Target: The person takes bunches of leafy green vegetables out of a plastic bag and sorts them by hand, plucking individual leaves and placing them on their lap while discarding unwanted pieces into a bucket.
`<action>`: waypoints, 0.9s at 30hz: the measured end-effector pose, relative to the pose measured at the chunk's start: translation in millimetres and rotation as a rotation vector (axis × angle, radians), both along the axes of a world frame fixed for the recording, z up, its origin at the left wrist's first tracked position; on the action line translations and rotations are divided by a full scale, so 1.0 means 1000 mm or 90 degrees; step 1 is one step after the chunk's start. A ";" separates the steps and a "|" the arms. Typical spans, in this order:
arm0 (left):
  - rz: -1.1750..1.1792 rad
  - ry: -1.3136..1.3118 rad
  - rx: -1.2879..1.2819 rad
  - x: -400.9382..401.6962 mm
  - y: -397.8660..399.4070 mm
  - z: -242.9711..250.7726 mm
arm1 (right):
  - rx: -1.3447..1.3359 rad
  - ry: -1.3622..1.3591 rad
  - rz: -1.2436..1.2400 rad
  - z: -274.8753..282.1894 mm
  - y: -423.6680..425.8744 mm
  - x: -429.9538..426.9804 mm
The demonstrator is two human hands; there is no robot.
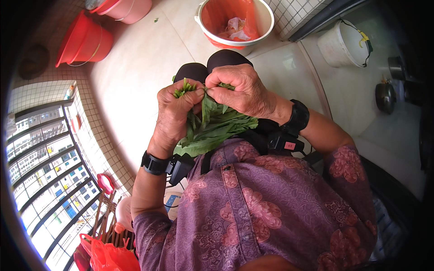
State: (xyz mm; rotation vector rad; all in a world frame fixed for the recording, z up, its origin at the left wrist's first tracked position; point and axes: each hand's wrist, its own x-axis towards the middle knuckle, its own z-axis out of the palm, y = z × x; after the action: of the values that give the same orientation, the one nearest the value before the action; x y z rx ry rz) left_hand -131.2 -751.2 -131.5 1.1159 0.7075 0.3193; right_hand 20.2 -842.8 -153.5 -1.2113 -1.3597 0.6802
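Note:
My left hand (178, 111) is closed around a bunch of green stems, whose ends poke out above the fingers. Close beside it, my right hand (242, 89) pinches a piece of the same leafy greens, with a bit of green also showing inside its curled fingers. The thumbs of both hands nearly meet. Long leafy green vegetables (220, 130) lie across my lap under the hands, partly hidden by them. Black straps with small devices sit on both wrists.
A white-rimmed bin (269, 20) lined with a red plastic bag stands beyond my knees. Red buckets (84, 40) are at the upper left, a white bucket (327, 45) at the right. A barred window (51, 162) and a red plastic bag (108, 255) are on the left.

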 end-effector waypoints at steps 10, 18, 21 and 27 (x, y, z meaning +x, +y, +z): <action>-0.020 0.049 0.441 -0.002 -0.001 0.002 | -0.307 0.656 0.039 0.010 -0.001 -0.005; 0.013 0.058 0.168 -0.002 -0.001 0.006 | 0.015 -0.022 -0.046 -0.004 0.005 -0.008; 0.065 0.034 0.118 0.004 0.001 0.007 | 0.092 -0.120 -0.053 -0.004 0.002 -0.013; 0.126 -0.004 0.106 0.005 0.000 0.003 | -0.038 0.054 -0.030 -0.007 -0.006 -0.023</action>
State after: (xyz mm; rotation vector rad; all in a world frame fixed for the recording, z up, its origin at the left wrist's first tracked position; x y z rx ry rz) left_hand -125.7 -751.2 -128.3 1.2036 0.7990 0.5571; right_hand -2.7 -848.5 -160.5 -1.2449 -1.2439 0.7350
